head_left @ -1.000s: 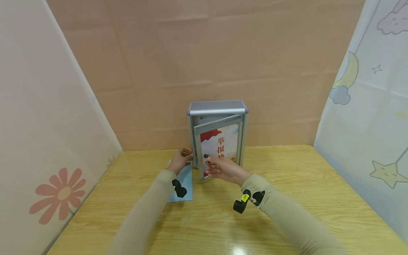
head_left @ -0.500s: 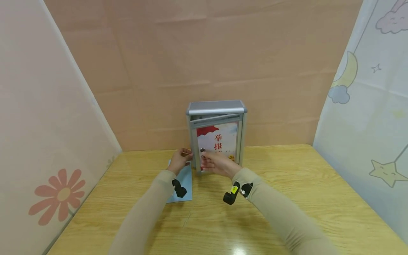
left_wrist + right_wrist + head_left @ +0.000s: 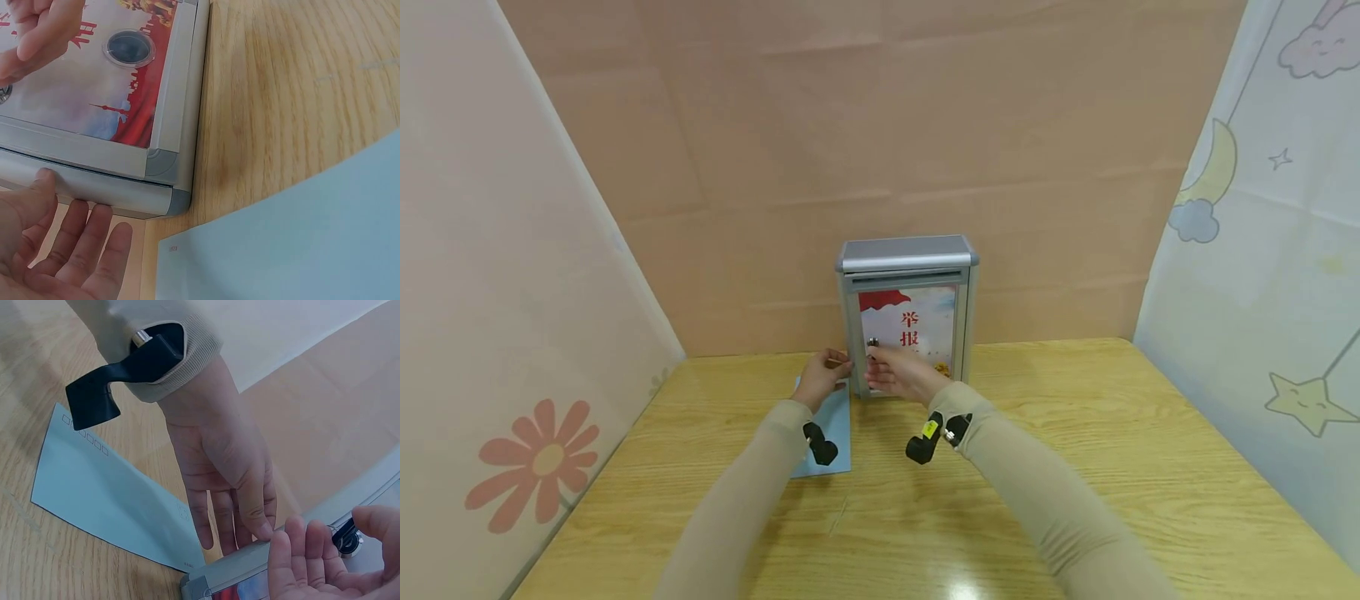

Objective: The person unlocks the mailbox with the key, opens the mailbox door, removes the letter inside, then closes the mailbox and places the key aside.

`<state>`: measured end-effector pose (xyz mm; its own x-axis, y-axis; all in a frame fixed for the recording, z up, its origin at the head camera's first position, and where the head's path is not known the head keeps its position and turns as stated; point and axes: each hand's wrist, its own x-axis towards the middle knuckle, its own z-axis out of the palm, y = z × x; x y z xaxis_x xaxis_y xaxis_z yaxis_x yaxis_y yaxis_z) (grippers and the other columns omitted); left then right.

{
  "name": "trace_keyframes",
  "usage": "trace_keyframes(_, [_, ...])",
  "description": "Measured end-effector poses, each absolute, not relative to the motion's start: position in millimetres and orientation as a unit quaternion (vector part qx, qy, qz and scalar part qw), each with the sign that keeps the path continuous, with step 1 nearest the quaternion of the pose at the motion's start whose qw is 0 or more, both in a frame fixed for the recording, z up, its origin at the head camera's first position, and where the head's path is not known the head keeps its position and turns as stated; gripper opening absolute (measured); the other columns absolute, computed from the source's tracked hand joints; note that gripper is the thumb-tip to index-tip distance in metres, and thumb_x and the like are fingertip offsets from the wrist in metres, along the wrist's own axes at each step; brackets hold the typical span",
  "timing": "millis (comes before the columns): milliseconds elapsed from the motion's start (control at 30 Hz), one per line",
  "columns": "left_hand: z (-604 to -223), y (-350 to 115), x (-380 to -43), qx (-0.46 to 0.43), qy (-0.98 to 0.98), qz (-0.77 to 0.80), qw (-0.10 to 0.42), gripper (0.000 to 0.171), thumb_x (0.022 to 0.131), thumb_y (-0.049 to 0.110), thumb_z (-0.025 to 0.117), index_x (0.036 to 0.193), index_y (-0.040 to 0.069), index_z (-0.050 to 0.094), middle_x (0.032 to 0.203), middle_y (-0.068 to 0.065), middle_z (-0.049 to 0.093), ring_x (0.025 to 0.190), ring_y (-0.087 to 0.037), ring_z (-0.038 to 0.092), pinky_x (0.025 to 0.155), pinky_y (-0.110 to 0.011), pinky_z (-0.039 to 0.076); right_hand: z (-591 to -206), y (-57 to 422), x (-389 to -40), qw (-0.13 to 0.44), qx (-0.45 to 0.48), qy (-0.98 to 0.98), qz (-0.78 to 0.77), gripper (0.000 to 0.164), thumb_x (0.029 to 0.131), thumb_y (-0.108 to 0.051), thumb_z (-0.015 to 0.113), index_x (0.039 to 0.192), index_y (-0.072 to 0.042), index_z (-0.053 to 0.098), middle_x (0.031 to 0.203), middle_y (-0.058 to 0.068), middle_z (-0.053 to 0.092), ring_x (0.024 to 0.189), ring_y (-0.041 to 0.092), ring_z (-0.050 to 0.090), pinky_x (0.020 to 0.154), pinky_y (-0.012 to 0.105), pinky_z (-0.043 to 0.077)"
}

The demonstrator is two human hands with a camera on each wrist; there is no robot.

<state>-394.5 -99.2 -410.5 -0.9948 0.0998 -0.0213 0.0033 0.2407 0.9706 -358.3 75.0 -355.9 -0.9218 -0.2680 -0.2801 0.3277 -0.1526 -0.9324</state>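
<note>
A silver metal report box [image 3: 906, 252] with a red-and-white poster on its front door [image 3: 883, 321] stands upright at the table's back. My right hand [image 3: 904, 373] pinches a black-headed key [image 3: 344, 534] in the door's lock, at the door's left side. The door lies nearly flush with the frame. My left hand [image 3: 820, 381] rests its thumb and fingertips against the box's left side, with the fingers fairly straight. Below that hand, a light blue envelope [image 3: 835, 433] lies on the table, partly covered by the left wrist.
The box stands on a wood-grain table [image 3: 1000, 500]. An orange-brown sheet [image 3: 880, 125] hangs behind it. Patterned panels close in the left and right sides. A black camera mount [image 3: 923, 442] sticks out from the right wrist.
My right hand has pushed the door inward and left, from standing ajar to nearly level with the frame, while still holding the key. The left hand stays at the box's side.
</note>
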Motion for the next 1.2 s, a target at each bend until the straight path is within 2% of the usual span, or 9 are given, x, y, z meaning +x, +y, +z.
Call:
trace_keyframes(133, [-411.6,-99.5,-395.3,0.034,0.783,0.620,0.047,0.025,0.098,0.011,0.057,0.118,-0.002,0.052,0.117,-0.023,0.059,0.117,-0.042,0.056,0.097,-0.053,0.047,-355.1,74.2,-361.3,0.193,0.037,0.618,-0.761,0.031,0.102,-0.024,0.051,0.120,0.001,0.054,0.093,0.006,0.059,0.086,0.017,0.062,0.083,0.030,0.055])
trace_keyframes(433, [-411.2,-99.3,-398.0,0.034,0.786,0.615,0.049,0.027,0.098,0.014,0.058,0.119,-0.002,0.052,0.119,-0.024,0.058,0.116,-0.040,0.057,0.097,-0.053,0.047,-354.3,74.3,-366.2,0.199,0.039,0.593,-0.780,0.031,0.102,-0.021,0.049,0.122,0.003,0.051,0.101,0.010,0.056,0.096,0.023,0.059,0.108,0.043,0.041])
trace_keyframes(533, [-410.1,-98.9,-397.1,0.032,0.787,0.614,0.049,0.027,0.098,0.014,0.058,0.119,-0.001,0.052,0.119,-0.023,0.058,0.116,-0.038,0.058,0.097,-0.052,0.048,-354.2,74.8,-367.5,0.202,0.043,0.592,-0.779,0.029,0.102,-0.021,0.050,0.120,0.002,0.052,0.099,0.009,0.056,0.097,0.023,0.059,0.106,0.041,0.043])
trace_keyframes(767, [-412.8,-100.4,-395.0,0.030,0.788,0.613,0.044,0.026,0.098,0.014,0.058,0.119,0.000,0.052,0.119,-0.022,0.058,0.115,-0.037,0.059,0.096,-0.052,0.049,-357.8,73.2,-367.5,0.194,0.057,0.589,-0.783,0.024,0.100,-0.022,0.055,0.114,-0.003,0.056,0.090,0.006,0.058,0.085,0.018,0.062,0.100,0.040,0.048])
trace_keyframes(1033, [-412.0,-100.5,-393.8,0.029,0.791,0.610,0.042,0.025,0.097,0.013,0.058,0.117,-0.001,0.053,0.118,-0.023,0.059,0.114,-0.038,0.059,0.095,-0.052,0.050,-358.6,63.7,-366.1,0.157,0.082,0.583,-0.793,0.027,0.096,-0.013,0.061,0.116,0.004,0.056,0.080,0.006,0.054,0.080,0.018,0.060,0.105,0.044,0.044])
trace_keyframes(1200, [-411.9,-100.0,-394.6,0.025,0.789,0.613,0.040,0.023,0.097,0.013,0.059,0.115,0.000,0.054,0.116,-0.021,0.060,0.113,-0.038,0.060,0.095,-0.051,0.050,-358.0,56.6,-364.8,0.120,0.094,0.593,-0.790,0.025,0.095,-0.011,0.061,0.115,0.005,0.057,0.076,0.004,0.053,0.075,0.016,0.060,0.104,0.045,0.044])
